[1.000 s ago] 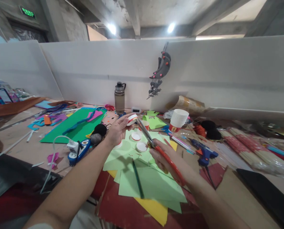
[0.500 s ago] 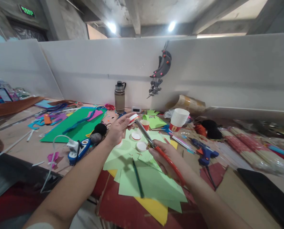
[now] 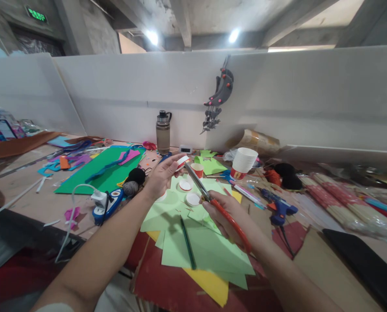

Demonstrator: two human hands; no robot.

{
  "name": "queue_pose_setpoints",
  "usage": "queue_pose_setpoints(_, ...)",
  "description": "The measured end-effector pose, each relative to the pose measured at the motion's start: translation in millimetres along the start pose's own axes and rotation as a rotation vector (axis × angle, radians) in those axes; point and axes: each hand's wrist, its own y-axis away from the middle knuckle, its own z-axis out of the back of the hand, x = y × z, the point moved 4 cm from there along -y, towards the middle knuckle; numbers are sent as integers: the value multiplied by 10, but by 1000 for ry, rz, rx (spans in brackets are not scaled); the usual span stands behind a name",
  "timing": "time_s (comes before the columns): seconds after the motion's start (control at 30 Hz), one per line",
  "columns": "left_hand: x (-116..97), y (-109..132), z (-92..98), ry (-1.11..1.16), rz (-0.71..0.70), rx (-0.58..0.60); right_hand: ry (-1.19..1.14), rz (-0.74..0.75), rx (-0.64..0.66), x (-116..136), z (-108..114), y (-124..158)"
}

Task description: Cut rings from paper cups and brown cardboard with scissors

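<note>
Between the thumb and fingers of my left hand (image 3: pixel 162 175) is a cut piece of paper cup (image 3: pixel 182 161), white with a red band. My right hand (image 3: pixel 227 212) is closed round the red handles of a pair of scissors (image 3: pixel 196 178), whose blade tips meet the edge of the cup piece. Below them, two round white cup bottoms (image 3: pixel 193 199) lie on light green paper (image 3: pixel 206 247). A short red-and-white paper cup (image 3: pixel 197 170) stands just behind the blades. A dark green pencil (image 3: pixel 188 242) rests on the paper nearer to me.
Right of my hands stand a stack of paper cups (image 3: pixel 243 162) and a blue glue gun (image 3: pixel 279 206). A bottle (image 3: pixel 163 132) is at the back. To the left lie green sheets (image 3: pixel 99 173), yarn balls (image 3: pixel 136 177) and a blue power strip (image 3: pixel 108 207) with a white cable.
The cup piece and my left fingers have shifted very slightly. Both hands keep their grip, and the scissors stay at the cup piece's edge.
</note>
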Motion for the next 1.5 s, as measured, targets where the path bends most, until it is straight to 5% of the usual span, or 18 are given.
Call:
queue_pose_setpoints(0.83,-11,8,-17,12,5,5,24,0,-14,-31,-6,-27)
queue_pose_setpoints(1.07,38,-20,24,-65,-47,-104,155,130,70,-36,93,-85)
queue_pose_setpoints(1.27,12,-15,130,-348,-161,-256,191,-30,147,-150,190,-125)
queue_pose_setpoints(1.37,16,-33,193,-197,-108,-368,342,-28,127,-221,281,-176)
queue_pose_setpoints(1.5,77,-46,163,-11,85,-355,869,-80,-127,-348,481,-263)
